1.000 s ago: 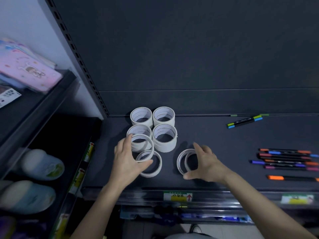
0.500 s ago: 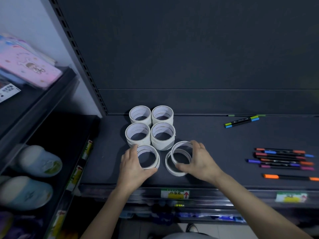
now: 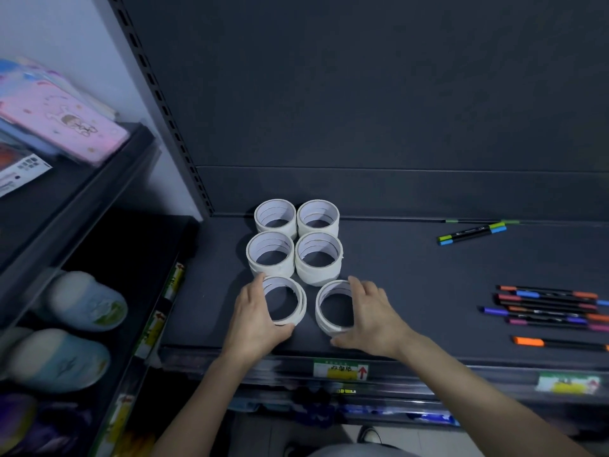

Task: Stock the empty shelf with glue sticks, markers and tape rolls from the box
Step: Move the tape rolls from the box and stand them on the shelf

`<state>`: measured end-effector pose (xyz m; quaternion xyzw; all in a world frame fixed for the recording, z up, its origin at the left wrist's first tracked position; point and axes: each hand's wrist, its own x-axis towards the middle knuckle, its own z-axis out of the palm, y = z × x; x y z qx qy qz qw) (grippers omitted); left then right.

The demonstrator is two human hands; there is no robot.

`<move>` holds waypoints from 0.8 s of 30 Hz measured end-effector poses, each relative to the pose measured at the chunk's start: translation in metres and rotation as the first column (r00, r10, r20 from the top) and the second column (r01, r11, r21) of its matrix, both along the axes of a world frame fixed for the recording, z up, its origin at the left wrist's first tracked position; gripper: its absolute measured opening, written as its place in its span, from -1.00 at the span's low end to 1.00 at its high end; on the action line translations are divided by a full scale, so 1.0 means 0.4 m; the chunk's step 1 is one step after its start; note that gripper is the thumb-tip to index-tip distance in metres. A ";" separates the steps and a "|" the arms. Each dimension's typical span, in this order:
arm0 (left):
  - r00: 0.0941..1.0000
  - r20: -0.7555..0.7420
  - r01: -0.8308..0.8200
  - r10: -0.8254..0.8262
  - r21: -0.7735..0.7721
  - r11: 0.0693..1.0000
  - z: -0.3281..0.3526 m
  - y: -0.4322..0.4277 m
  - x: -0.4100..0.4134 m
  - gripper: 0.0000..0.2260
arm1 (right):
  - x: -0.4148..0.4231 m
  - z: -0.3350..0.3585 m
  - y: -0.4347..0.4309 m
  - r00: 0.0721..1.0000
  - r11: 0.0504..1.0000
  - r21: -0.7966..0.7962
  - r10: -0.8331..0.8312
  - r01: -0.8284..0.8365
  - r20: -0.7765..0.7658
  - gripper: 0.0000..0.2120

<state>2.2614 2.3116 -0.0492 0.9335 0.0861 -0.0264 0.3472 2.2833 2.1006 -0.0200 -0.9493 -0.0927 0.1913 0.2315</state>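
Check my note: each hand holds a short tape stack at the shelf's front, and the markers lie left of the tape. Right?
One slip: the head view shows the markers right of the tape. The left hand and right hand each hold a short tape stack at the shelf's front.

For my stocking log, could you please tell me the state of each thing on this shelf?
Left hand, grips front-left tape stack.
Right hand, grips front-right tape stack.
Rear tape stacks, four, standing in a square, holes up.
Markers, capped, lying flat at right.
Shelf, partly stocked.
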 end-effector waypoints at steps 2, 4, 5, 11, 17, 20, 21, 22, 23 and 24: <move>1.000 -0.002 -0.005 0.005 -0.011 1.000 0.000 0.011 -0.005 -0.07 | 0.002 -0.001 0.006 1.000 1.000 0.003 -0.010 0.009 0.009 0.04; 1.000 -0.010 -0.008 0.008 -0.017 1.000 0.001 0.021 -0.010 -0.08 | 0.001 -0.003 0.017 0.999 0.999 0.024 -0.033 0.032 0.019 0.02; 1.000 -0.013 -0.009 0.009 -0.015 1.000 0.002 0.026 -0.011 -0.07 | -0.001 -0.004 0.025 0.999 0.999 0.037 -0.039 0.038 0.014 0.02; 0.999 -0.027 0.019 -0.019 -0.031 0.999 0.013 0.038 -0.006 -0.04 | -0.006 -0.021 0.064 0.997 0.991 0.111 -0.081 0.079 0.019 -0.09; 0.999 -0.045 0.013 -0.014 -0.022 1.000 0.013 0.032 0.002 -0.02 | 0.000 -0.019 0.063 0.995 0.987 0.131 -0.096 0.096 -0.011 0.09; 0.999 -0.032 -0.025 0.023 -0.070 0.997 0.010 0.041 0.003 0.00 | 0.002 -0.028 0.069 0.994 0.985 0.138 -0.108 0.105 0.015 0.02; 0.999 -0.034 -0.029 0.026 -0.092 0.995 0.011 0.042 0.004 0.00 | 0.002 -0.030 0.070 0.993 0.984 0.143 -0.115 0.110 0.026 -0.02; 0.999 -0.035 -0.029 0.025 -0.110 0.994 0.010 0.041 0.005 0.00 | 0.000 -0.032 0.072 0.992 0.982 0.149 -0.121 0.114 0.037 -0.06; 0.999 -0.034 -0.027 0.023 -0.120 0.992 0.009 0.040 0.007 0.00 | 0.000 -0.034 0.073 0.991 0.981 0.155 -0.123 0.115 0.046 -0.08; 0.999 -0.032 -0.025 0.021 -0.126 0.992 0.008 0.037 0.009 0.00 | -0.001 -0.037 0.073 0.991 0.981 0.159 -0.123 0.113 0.056 -0.10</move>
